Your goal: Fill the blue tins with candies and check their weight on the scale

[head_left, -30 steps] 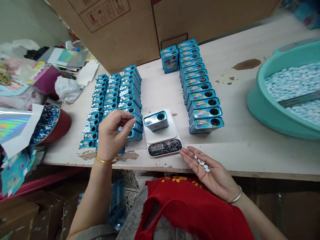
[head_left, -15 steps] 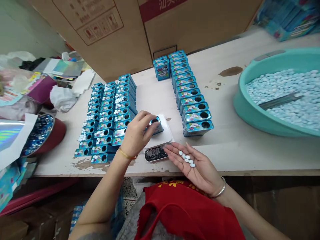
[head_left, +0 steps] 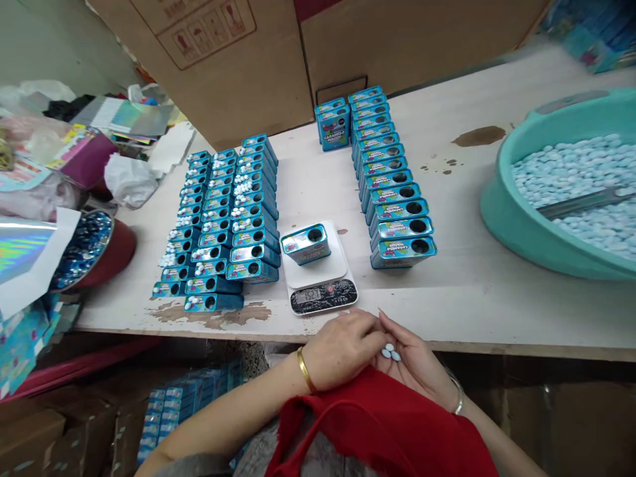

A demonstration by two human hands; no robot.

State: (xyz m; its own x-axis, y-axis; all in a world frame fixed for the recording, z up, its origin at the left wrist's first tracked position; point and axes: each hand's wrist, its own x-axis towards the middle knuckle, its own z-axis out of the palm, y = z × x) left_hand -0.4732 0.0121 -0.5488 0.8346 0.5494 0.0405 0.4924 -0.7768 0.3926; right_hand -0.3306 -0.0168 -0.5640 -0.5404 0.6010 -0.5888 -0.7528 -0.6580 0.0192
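Note:
My left hand (head_left: 340, 348) reaches across into my right palm, its fingers bent together over the palm. What its fingertips pinch, if anything, is hidden. My right hand (head_left: 415, 364) is turned palm up and cupped, holding pale blue oval candies (head_left: 390, 352), three of which show. Just beyond both hands stands a white digital scale (head_left: 339, 260) with a lit display. On its plate rests a blue candy tin (head_left: 307, 245), upright, its round top hole uncovered; neither hand touches it.
Left of the scale stand rows of blue tins (head_left: 256, 271), many with candies on top. Another row of tins (head_left: 402, 248) stands right. A turquoise basin (head_left: 501, 192) of candies holds a metal scoop (head_left: 586, 202). A red bowl (head_left: 116, 252) sits far left, cardboard boxes (head_left: 397, 46) behind.
My left hand has let go of the tin on the scale and moved down right to my right palm. Fewer candies show there now. The view has shifted slightly.

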